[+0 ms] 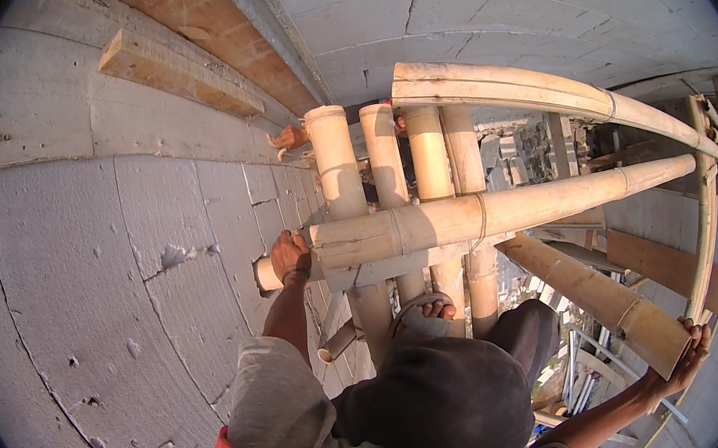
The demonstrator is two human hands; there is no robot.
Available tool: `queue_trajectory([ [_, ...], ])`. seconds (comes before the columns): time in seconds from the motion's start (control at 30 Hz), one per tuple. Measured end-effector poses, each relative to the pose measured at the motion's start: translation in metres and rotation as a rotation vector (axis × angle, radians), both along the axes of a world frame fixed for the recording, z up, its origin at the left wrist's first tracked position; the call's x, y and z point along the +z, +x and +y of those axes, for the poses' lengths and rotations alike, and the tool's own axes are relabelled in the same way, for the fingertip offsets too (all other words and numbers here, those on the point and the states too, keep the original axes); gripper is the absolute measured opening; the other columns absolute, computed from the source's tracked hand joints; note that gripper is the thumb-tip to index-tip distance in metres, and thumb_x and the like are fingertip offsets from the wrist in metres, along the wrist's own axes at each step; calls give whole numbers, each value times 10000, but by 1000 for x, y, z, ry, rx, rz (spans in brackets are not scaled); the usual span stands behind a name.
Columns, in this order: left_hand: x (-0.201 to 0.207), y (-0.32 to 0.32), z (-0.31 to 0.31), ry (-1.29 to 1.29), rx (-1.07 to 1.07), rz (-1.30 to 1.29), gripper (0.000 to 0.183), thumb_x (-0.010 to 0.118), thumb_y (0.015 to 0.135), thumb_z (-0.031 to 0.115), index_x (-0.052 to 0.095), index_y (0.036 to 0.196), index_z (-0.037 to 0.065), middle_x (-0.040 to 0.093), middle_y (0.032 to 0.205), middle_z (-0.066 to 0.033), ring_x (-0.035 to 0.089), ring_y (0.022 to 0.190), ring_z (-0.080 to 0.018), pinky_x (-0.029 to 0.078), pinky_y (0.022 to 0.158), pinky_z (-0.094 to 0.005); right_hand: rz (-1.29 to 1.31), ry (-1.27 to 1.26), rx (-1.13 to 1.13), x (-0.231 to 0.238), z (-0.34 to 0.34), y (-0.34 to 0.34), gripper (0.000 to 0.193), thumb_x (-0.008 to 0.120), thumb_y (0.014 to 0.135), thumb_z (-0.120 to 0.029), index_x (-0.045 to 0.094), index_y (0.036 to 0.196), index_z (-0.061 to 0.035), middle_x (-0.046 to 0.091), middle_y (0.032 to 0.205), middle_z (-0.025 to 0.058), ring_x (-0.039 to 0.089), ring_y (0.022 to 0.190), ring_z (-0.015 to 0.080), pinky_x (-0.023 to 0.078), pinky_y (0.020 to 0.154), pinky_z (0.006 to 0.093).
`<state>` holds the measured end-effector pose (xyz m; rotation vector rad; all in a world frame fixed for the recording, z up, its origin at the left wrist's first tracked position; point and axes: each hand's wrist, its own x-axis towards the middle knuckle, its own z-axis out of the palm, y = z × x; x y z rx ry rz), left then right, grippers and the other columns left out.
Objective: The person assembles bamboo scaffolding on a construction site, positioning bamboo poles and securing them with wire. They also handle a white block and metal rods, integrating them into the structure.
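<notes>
My left hand is closed over a bamboo pole whose end meets the block wall, beside the butt of a thick horizontal bamboo pole. At the lower right, my right hand grips a slimmer, curved bamboo pole, its fingers bent round it. The open end of a thick slanting bamboo pole lies against that hand. Several bamboo poles run side by side under the horizontal one. My sandalled foot rests on them.
Pale block walls stand to the left and ahead. A wooden beam lies along the upper left. Another person's hand shows beyond the poles. A long bamboo pole arches across the upper right. Debris and planks lie far below.
</notes>
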<state>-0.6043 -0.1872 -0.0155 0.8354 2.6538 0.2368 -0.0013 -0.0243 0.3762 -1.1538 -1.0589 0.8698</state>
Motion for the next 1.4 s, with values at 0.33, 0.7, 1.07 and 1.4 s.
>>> queue_trajectory([
  [0.33, -1, -1, 0, -2, -6, -9, 345, 526, 876, 263, 626, 1027, -31, 645, 982, -234, 602, 937, -405, 476, 838, -469, -19, -20, -5, 1, -1, 2, 522, 543, 956, -385, 505, 1294, 11, 658, 983, 98, 560, 1052, 289, 455, 956, 467],
  [0.7, 0, 1, -1, 50, -16, 22, 291, 517, 882, 256, 601, 913, -21, 635, 932, -241, 598, 892, -421, 475, 809, -480, 36, -31, 84, 2, 1, 10, 499, 535, 962, -382, 516, 1280, 2, 628, 990, 88, 533, 1060, 281, 430, 969, 452],
  [1.07, -14, -1, -8, 6, 26, 28, 349, 521, 888, 313, 618, 1022, 6, 649, 968, -209, 606, 930, -391, 474, 833, -466, 1, 6, 94, 2, 7, 1, 467, 493, 980, -366, 517, 1258, 8, 612, 1013, 89, 519, 1080, 267, 391, 1018, 450],
  [1.4, -3, 0, 0, -20, 54, -20, 331, 524, 902, 335, 614, 980, 27, 651, 962, -203, 602, 957, -376, 469, 850, -457, 24, -22, 328, 9, 9, 12, 484, 439, 998, -357, 466, 1280, 35, 581, 1113, 111, 518, 1108, 283, 400, 1025, 450],
])
